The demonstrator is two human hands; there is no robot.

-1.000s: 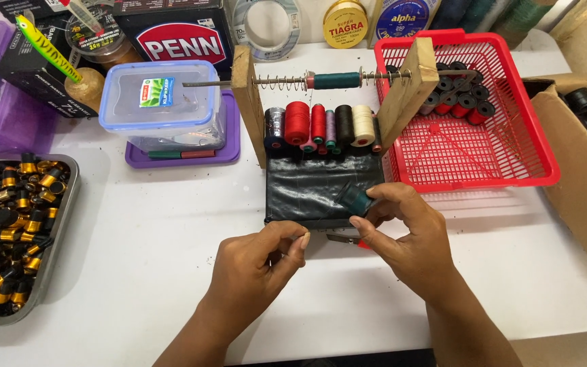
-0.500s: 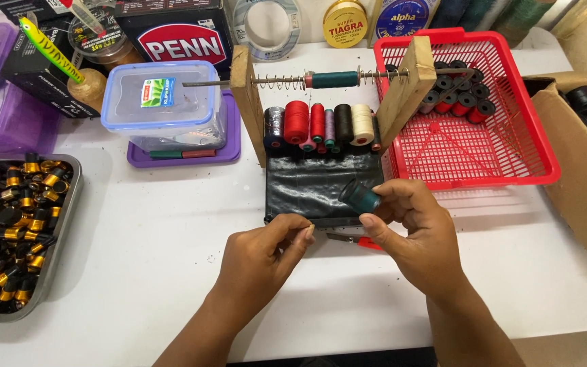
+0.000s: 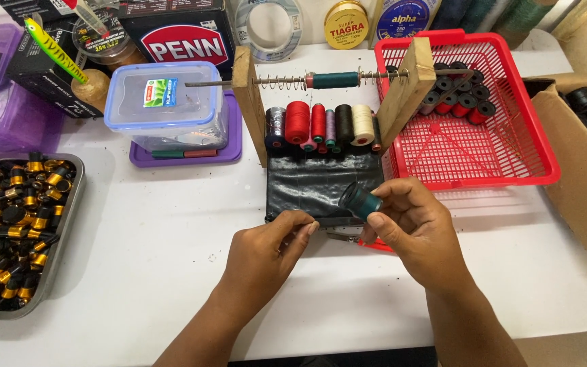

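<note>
**One spool, pinched at the right hand's eleven o'clock**

Both hands worked just below the black mat (image 3: 321, 187). The right hand (image 3: 412, 228) pinched a small teal-wound spool (image 3: 360, 201) between thumb and fingertips, its long axis running from five toward eleven o'clock. The left hand (image 3: 266, 251) sat at the spool's eight o'clock, fingertips pressed together, perhaps on a thread too fine to see. The right hand was nearer.

Bright, even overhead light fills the sharp frame; soft shadows sit under both hands, and faint glare marks the clear box (image 3: 166, 102) lid.
</note>
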